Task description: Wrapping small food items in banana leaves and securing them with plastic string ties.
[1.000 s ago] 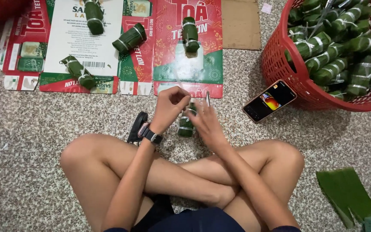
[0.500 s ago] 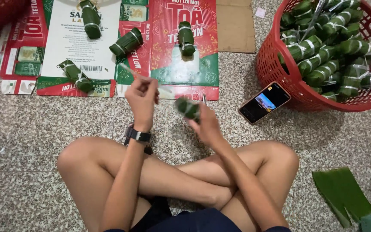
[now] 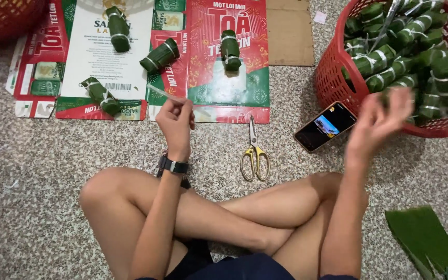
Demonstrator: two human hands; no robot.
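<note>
Speckled grey stone floor [image 3: 53,166], whole frame. Flattened red printed cardboard [image 3: 224,67], top centre. Red plastic basket [image 3: 338,78] of leaf-wrapped rolls, upper right. Right hand [image 3: 377,122] open, empty, beside basket. Left hand [image 3: 176,120] pinching thin pale string [image 3: 163,93], centre. Yellow-handled scissors [image 3: 255,150].

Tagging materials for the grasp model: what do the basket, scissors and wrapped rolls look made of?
Basket: red moulded plastic, going by its open lattice wall with a slight sheen.
Scissors: bright metal blades, yellow loop handles, probably plastic.
Wrapped rolls: green leaf wrapping, likely banana leaf, matte with fine ribs, bound with pale string or thin plastic strip; which one is unclear.
</note>
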